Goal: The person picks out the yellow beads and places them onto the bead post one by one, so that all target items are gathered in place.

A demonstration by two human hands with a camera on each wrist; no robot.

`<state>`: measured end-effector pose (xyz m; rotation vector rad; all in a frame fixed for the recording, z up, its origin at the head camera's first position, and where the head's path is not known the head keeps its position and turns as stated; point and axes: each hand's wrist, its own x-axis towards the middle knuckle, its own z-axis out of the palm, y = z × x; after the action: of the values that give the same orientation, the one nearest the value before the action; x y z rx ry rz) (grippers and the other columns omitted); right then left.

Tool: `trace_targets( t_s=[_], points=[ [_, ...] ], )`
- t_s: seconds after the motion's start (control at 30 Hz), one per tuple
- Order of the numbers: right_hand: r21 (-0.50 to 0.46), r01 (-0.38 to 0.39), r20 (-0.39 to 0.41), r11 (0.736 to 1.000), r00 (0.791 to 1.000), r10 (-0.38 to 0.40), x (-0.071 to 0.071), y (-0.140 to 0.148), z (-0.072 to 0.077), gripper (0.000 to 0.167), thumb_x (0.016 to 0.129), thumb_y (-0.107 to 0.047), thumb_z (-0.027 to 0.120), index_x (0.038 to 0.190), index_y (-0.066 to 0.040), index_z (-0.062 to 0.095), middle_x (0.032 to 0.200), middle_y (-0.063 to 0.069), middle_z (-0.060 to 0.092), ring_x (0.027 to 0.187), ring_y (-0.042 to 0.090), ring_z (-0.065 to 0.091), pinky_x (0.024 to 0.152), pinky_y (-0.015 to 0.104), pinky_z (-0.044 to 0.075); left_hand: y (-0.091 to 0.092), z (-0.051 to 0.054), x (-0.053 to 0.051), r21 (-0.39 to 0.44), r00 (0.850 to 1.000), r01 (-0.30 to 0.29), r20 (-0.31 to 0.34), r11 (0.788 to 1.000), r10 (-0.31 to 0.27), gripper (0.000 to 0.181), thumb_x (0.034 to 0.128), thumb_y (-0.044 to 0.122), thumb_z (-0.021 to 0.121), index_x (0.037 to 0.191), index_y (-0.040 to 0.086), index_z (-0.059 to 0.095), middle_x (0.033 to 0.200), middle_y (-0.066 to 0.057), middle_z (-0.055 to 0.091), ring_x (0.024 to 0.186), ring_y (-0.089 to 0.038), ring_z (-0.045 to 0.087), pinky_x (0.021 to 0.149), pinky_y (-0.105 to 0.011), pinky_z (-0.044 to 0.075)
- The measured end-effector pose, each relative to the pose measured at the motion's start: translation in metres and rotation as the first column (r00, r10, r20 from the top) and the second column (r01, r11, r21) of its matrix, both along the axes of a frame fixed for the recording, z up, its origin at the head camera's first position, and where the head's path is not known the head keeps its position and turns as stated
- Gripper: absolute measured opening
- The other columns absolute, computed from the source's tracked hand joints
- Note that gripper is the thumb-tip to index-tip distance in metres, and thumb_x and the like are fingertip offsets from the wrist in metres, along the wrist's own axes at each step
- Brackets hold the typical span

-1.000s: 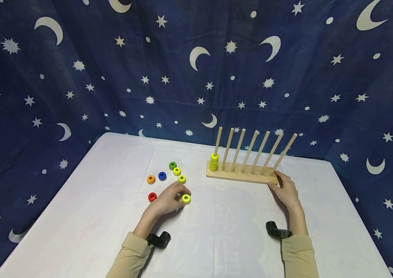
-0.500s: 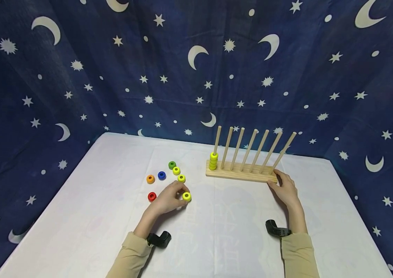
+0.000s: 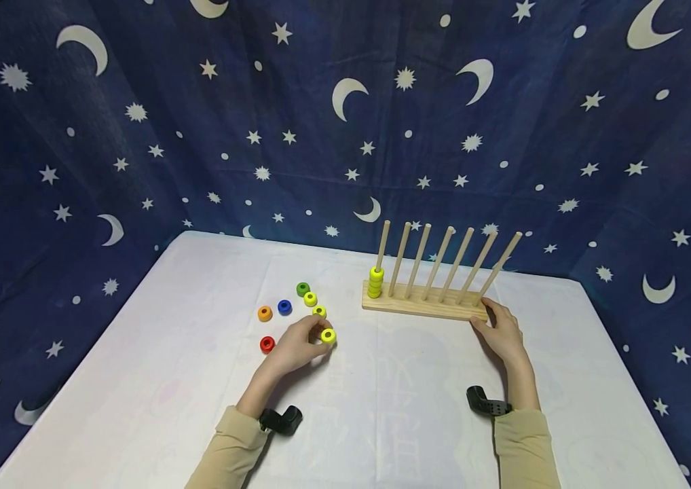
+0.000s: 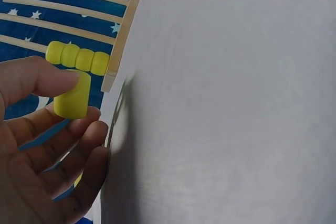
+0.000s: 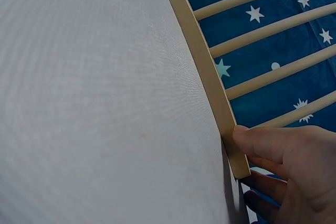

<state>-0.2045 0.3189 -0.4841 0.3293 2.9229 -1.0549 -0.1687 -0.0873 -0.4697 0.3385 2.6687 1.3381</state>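
Observation:
Between thumb and forefinger, my left hand (image 3: 298, 346) pinches a yellow bead (image 3: 328, 336); in the left wrist view this bead (image 4: 73, 97) is held clear of the white cloth. My right hand (image 3: 502, 334) grips the right end of a wooden peg rack (image 3: 421, 309), its thumb on the front edge of the base (image 5: 231, 135). Several upright pegs stand in the rack. Stacked on the leftmost peg are several yellow beads (image 3: 375, 282); the other pegs carry none. Just beyond the left fingers lies another yellow bead (image 3: 319, 311), partly covered by them.
Loose beads lie left of the rack: green (image 3: 303, 289), yellow (image 3: 310, 299), blue (image 3: 284, 308), orange (image 3: 265, 314) and red (image 3: 267, 344), the red one close to my left hand. A white-covered table (image 3: 394, 407) meets a dark blue star-patterned curtain (image 3: 296, 122) behind.
My left hand has taken hold of the yellow bead and lifted it slightly off the table. The right hand and the rack have stayed in place.

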Motion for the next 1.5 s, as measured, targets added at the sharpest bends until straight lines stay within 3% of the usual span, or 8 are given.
trace_targets(
  t_s=[0.27, 0.67, 1.23, 1.5],
  points=[
    [-0.006, -0.007, -0.007, 1.0, 1.0, 0.007, 0.0, 0.001, 0.001, 0.066, 0.095, -0.025, 0.056, 0.149, 0.0, 0.028, 0.151, 0.031, 0.025, 0.14, 0.051, 0.017, 0.11, 0.07, 0.011, 0.002, 0.002, 0.0, 0.02, 0.998, -0.044, -0.04, 0.999, 0.045, 0.028, 0.0776, 0.008, 0.073, 0.103, 0.009, 0.062, 0.093, -0.003, 0.062, 0.082, -0.016, 0.054, 0.071, -0.027, 0.044],
    [0.003, -0.004, 0.006, 1.0, 1.0, 0.004, 0.001, 0.001, 0.002, 0.066, 0.095, -0.026, 0.057, 0.148, 0.0, 0.029, 0.151, 0.031, 0.025, 0.14, 0.051, 0.018, 0.11, 0.069, 0.012, 0.006, 0.007, 0.0, 0.145, 0.992, -0.11, -0.041, 0.983, 0.117, 0.029, 0.0763, 0.003, 0.072, 0.104, 0.009, 0.064, 0.101, -0.006, 0.066, 0.089, -0.019, 0.062, 0.084, -0.037, 0.054],
    [-0.008, 0.008, 0.023, 1.0, 1.0, -0.008, -0.002, -0.001, 0.0, 0.066, 0.095, -0.026, 0.055, 0.15, -0.003, 0.027, 0.153, 0.029, 0.024, 0.142, 0.049, 0.016, 0.112, 0.068, 0.01, 0.008, 0.019, 0.004, 0.248, 0.981, -0.171, -0.042, 0.954, 0.187, 0.029, 0.0795, 0.007, 0.074, 0.107, 0.01, 0.066, 0.098, -0.007, 0.066, 0.09, -0.019, 0.062, 0.076, -0.028, 0.051],
    [-0.003, 0.02, 0.018, 1.0, 1.0, -0.02, 0.0, -0.001, 0.001, 0.065, 0.094, -0.025, 0.055, 0.149, -0.002, 0.029, 0.153, 0.029, 0.025, 0.142, 0.05, 0.017, 0.111, 0.069, 0.01, 0.015, 0.026, -0.003, 0.242, 0.978, -0.175, -0.067, 0.954, 0.197, 0.028, 0.0813, 0.012, 0.073, 0.108, 0.01, 0.066, 0.097, -0.006, 0.066, 0.091, -0.02, 0.061, 0.075, -0.026, 0.05]
  ],
)
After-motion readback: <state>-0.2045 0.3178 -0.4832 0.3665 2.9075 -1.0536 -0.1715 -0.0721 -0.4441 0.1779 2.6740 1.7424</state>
